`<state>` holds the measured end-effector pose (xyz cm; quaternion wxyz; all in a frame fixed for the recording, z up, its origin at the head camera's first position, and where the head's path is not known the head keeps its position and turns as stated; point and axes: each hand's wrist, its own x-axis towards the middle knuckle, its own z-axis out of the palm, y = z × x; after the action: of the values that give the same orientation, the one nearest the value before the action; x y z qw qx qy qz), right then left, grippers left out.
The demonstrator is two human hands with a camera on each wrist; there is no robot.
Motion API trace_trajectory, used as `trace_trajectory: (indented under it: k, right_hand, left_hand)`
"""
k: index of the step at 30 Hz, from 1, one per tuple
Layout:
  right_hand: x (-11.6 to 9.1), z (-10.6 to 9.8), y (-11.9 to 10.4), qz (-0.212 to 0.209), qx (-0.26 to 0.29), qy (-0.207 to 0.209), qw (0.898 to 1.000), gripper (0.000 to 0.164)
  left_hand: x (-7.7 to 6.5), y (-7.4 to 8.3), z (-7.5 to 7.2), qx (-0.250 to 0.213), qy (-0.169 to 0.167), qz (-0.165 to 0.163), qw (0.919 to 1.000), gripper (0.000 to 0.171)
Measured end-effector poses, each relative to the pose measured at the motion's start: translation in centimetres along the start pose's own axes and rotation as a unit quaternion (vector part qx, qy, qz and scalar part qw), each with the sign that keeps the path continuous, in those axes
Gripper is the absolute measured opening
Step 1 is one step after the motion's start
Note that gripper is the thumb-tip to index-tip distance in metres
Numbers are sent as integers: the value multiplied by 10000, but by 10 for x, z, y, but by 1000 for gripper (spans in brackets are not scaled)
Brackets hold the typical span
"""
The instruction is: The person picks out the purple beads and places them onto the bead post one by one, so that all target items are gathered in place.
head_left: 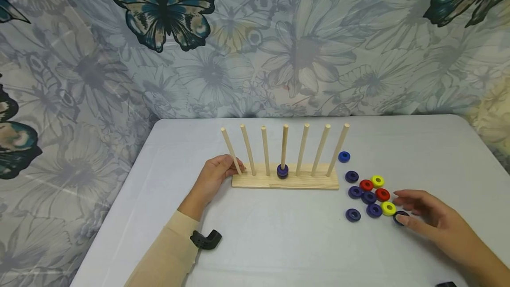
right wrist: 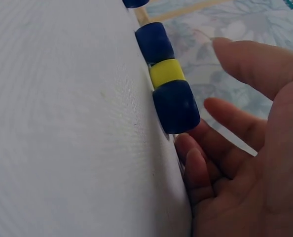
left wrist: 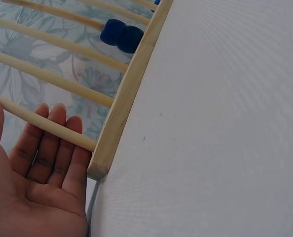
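Observation:
A wooden rack [head_left: 251, 182] with a row of upright pegs stands on the table. Two blue rings [left wrist: 121, 36] are stacked on its middle peg. At the rack's left end is my left hand [head_left: 213, 175], its straight fingers [left wrist: 47, 148] behind the outermost peg [left wrist: 53, 127] and the thumb on the near side. On the right, my right hand [head_left: 444, 223] is beside the nearest dark blue ring [right wrist: 177, 107], thumb and fingers apart around it. In the right wrist view, a gap shows between thumb and ring. A yellow ring [head_left: 388, 208] lies against that blue one.
Several loose blue, red and yellow rings lie right of the rack, among them a red ring [head_left: 383, 195] and a lone blue ring [head_left: 344, 157] near the rack's end. A black strap [head_left: 206, 239] is at my left sleeve. A floral cloth [head_left: 247, 70] hangs behind the white table [head_left: 279, 238].

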<state>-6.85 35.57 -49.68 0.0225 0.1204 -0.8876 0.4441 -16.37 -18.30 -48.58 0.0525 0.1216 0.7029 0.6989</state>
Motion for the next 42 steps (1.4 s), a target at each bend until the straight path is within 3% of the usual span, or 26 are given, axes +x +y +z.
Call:
trace_trajectory:
  k: [14,24,31,42]
  right_hand:
    - [1,-3,2,-51,-479,-150,9987,46]
    - [-6,-18,12,-201,-590,-260,9977,45]
    - [-5,-14,10,-434,-547,-149,9974,47]
    - [-3,-9,4,-332,-853,-106,9958,43]
  left_hand:
    - [1,-1,1,-56,13,-17,10000,50]
    - [0,1,2,-15,-7,2,10000,50]
    - [0,0,1,9,8,-11,10000,52]
    - [1,0,1,-103,24,-33,9999,50]
